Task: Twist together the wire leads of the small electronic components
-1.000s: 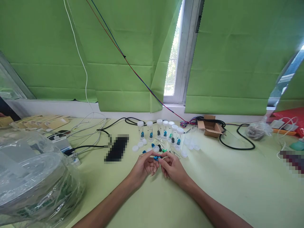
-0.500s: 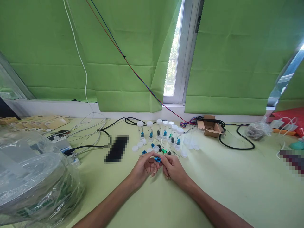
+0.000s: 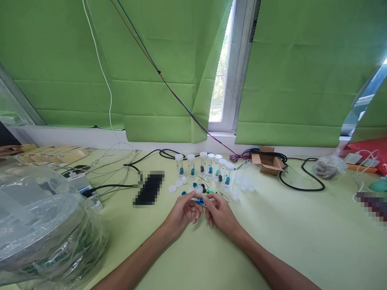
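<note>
A small shiny blue metal part (image 3: 199, 201) is held between my two hands, just above the table. My left hand (image 3: 188, 209) has its thumb and index finger closed on the left side of the part, with the other fingers curled below. At the part's right end, the thumb and index finger of my right hand (image 3: 218, 208) are pinched together; anything smaller between them is hidden. Behind my fingers lie a green metal part (image 3: 209, 191), a black part (image 3: 204, 188), white caps (image 3: 198, 189) and thin metal pins. Several capped clear tubes (image 3: 191, 168) with blue, black or green parts stand beyond.
Uncapped clear tubes (image 3: 242, 181) lie right of the capped ones. An open cardboard box (image 3: 267, 163) and black cable (image 3: 302, 188) are at back right. A plastic-wrapped spool (image 3: 45, 225) fills the left. Another person's hand (image 3: 9, 150) shows at far left beside yellowish boxes (image 3: 57, 155).
My hands stay nearly in place around the blue metal part, with a slight shift of the right fingers. Another person's hand has appeared at the far left.
</note>
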A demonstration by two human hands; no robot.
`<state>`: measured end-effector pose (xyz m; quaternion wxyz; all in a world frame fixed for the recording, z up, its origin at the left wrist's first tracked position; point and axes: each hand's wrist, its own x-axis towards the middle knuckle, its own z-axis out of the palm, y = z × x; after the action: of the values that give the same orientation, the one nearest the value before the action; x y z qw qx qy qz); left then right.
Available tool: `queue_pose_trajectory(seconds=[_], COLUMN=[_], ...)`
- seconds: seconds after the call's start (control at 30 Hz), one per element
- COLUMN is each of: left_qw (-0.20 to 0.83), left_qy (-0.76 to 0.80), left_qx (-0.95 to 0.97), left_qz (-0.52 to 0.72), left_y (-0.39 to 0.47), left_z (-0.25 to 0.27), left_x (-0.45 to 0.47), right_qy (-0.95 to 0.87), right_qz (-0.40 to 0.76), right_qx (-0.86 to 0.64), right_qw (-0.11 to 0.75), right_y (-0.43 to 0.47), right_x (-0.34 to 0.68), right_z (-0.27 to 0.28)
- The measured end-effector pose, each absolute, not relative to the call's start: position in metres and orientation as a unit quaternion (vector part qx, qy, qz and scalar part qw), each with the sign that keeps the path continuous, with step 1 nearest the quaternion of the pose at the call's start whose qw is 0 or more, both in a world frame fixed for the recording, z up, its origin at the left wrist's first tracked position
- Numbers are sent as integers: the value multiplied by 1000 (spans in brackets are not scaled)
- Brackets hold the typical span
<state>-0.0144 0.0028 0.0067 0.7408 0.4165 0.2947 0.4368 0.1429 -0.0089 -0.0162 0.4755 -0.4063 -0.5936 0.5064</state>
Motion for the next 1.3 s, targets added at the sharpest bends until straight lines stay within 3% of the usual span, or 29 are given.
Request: queue_pose_trajectory(seconds=[1.03, 1.3], left_qw=[745, 735], left_qy=[293, 301], left_qx=[424, 414], left_qz=[423, 444], left_y=[3, 2], left_z=[5, 10], left_x=[-14, -15], right_qy=[-619, -603], right_qz=[467, 503], right_qx=[-427, -393], right_qw=[466, 478], right_y=[-7, -9], right_x=[144, 143], right_z=[-17, -17])
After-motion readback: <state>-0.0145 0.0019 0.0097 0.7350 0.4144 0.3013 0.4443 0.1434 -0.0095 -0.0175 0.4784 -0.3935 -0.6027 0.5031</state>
